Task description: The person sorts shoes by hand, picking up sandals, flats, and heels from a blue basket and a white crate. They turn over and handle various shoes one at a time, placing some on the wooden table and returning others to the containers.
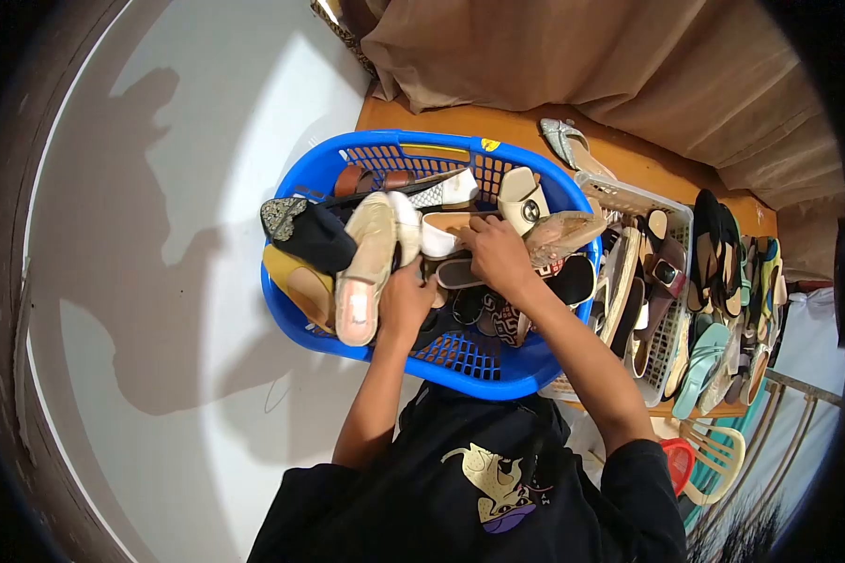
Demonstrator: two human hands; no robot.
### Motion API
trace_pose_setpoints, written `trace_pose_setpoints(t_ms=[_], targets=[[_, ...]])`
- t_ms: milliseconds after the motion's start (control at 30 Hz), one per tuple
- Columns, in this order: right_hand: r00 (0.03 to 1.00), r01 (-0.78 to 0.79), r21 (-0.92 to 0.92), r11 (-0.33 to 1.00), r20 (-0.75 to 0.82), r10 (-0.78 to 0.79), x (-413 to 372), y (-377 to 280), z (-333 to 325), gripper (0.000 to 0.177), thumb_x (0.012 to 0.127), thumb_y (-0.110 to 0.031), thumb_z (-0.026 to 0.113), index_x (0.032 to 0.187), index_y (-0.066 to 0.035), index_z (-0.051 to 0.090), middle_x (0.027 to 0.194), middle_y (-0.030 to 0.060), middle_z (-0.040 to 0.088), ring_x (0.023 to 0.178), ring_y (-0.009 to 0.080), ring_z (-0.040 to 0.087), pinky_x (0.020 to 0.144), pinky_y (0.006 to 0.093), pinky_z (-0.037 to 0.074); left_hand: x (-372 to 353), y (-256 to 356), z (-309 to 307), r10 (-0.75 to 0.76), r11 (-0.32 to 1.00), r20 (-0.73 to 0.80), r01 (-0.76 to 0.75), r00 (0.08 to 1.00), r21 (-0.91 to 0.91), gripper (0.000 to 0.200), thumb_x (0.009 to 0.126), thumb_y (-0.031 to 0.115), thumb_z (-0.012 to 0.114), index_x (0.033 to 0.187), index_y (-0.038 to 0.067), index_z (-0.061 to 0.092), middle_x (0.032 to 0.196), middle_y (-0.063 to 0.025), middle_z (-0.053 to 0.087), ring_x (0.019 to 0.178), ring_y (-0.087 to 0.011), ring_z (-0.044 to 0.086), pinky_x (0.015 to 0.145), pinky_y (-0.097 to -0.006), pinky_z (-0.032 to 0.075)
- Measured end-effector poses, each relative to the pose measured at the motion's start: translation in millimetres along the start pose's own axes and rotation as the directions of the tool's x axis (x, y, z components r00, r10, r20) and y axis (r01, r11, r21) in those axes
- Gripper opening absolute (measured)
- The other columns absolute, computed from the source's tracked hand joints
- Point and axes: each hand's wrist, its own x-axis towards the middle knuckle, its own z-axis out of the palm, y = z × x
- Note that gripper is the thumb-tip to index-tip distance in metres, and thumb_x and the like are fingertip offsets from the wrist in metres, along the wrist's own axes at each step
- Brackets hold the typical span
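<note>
A blue plastic laundry basket (483,383) is filled with shoes. My left hand (406,302) is closed around a pair of cream flat shoes (366,258) at the basket's left side; its fingertips are partly hidden. My right hand (498,251) reaches into the middle, fingers curled over the edge of a white shoe with a tan insole (444,231). Left of my left hand lie a black flat with a jewelled toe (308,232) and a yellow flat (300,289). Close to my right hand are a cream slide with a round buckle (521,200) and a clear-looking shoe (565,235).
To the right, a white basket (671,272) of shoes stands on a wooden surface (441,119). Several more sandals, one pair mint green (702,369), lie beyond it. A silver shoe (563,141) sits behind, near a brown curtain (573,56). A white wall (188,188) is at left.
</note>
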Motion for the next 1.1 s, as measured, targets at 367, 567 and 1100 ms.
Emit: trace_pose_setpoints(t_ms=[367,567,1100], targets=[[0.967,0.212,0.58,0.787,-0.243,-0.081,-20,-42,4,0.018,0.083,-0.001,0.07,0.101,0.001,0.066,0.109,0.0183,0.062,0.107,0.0418,0.06,0.092,0.0475,0.05,5,-29,-28,0.316,-0.188,0.505,0.575,0.803,-0.797,0.08,0.097,0.057,0.046,0.153,0.001,0.04,0.151,-0.0209,0.048,0.135,-0.0422,0.052,0.111,-0.0575,0.042],[0.987,0.142,0.607,0.782,-0.148,-0.064,-53,-58,0,0.036,0.073,0.007,0.063,0.107,-0.002,0.071,0.124,0.0166,0.061,0.124,0.0382,0.056,0.108,0.0458,0.044,-14,-33,-29,0.279,-0.204,0.471,0.531,0.837,-0.822,0.082,0.088,0.04,0.054,0.157,0.0,0.036,0.156,-0.0208,0.045,0.142,-0.0361,0.047,0.118,-0.0577,0.038],[0.937,-0.14,0.978,0.156,0.08,0.341,-51,-69,31,0.016,0.098,-0.003,0.06,0.112,-0.003,0.066,0.143,0.011,0.058,0.129,0.0223,0.057,0.108,0.0366,0.045,-55,-21,9,-0.078,0.271,0.11,0.127,0.991,-0.954,0.06,0.088,0.016,0.069,0.142,0.0,0.048,0.131,-0.0143,0.06,0.122,-0.0223,0.057,0.106,-0.0374,0.044]])
